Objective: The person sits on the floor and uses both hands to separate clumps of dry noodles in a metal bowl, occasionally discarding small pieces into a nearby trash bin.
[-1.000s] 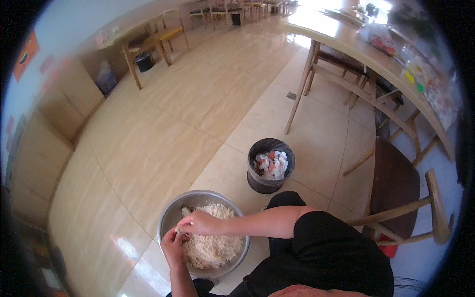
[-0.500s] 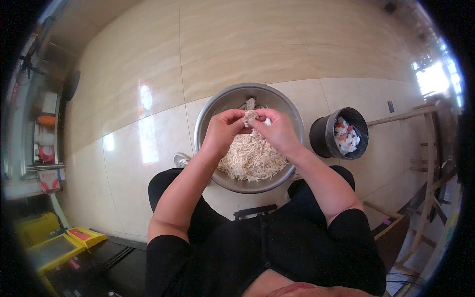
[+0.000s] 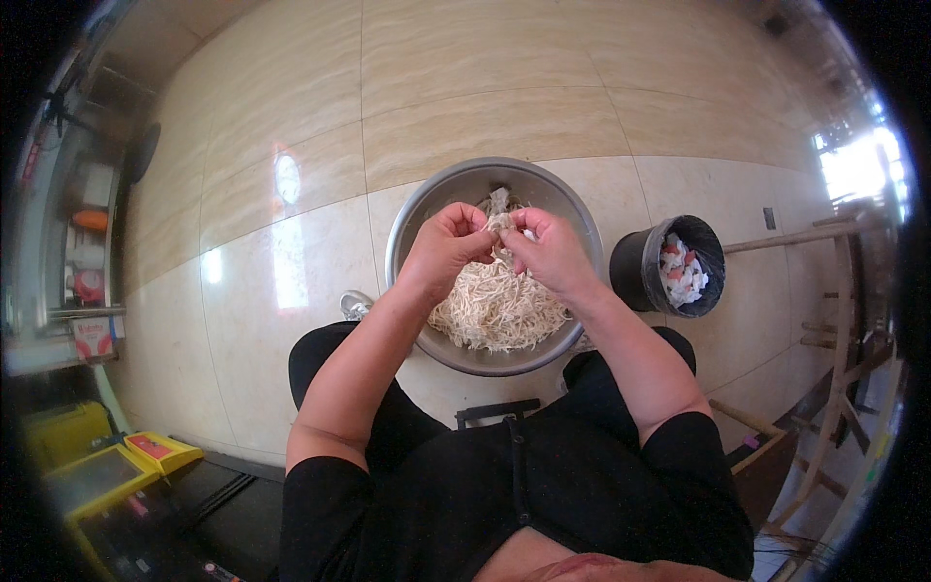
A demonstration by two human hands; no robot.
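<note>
Between my knees stands a round metal basin (image 3: 415, 215), its near half heaped with thin pale strips (image 3: 499, 312), stringy like shreds or noodles. Over the basin's far half, my left hand (image 3: 444, 254) and my right hand (image 3: 553, 257) meet fingertip to fingertip. Both are closed in a pinch on a small greyish-white clump of strands (image 3: 499, 225), whose exact kind is unclear. Just beyond the fingertips a greyish strip (image 3: 499, 197) shows against darker strands in the basin. A small white bit sits beside my right fingers.
A black lined bin (image 3: 635, 272) with white and reddish scraps stands right of the basin. Wooden frames (image 3: 842, 320) stand at far right. Shelving (image 3: 89, 252) with goods lines the left, above an open yellow case (image 3: 160, 454). A black bar (image 3: 497, 412) lies between my legs.
The view has shifted slightly. Both hands stay over the basin and keep pinching the clump, with the fingers rearranged a little around it.
</note>
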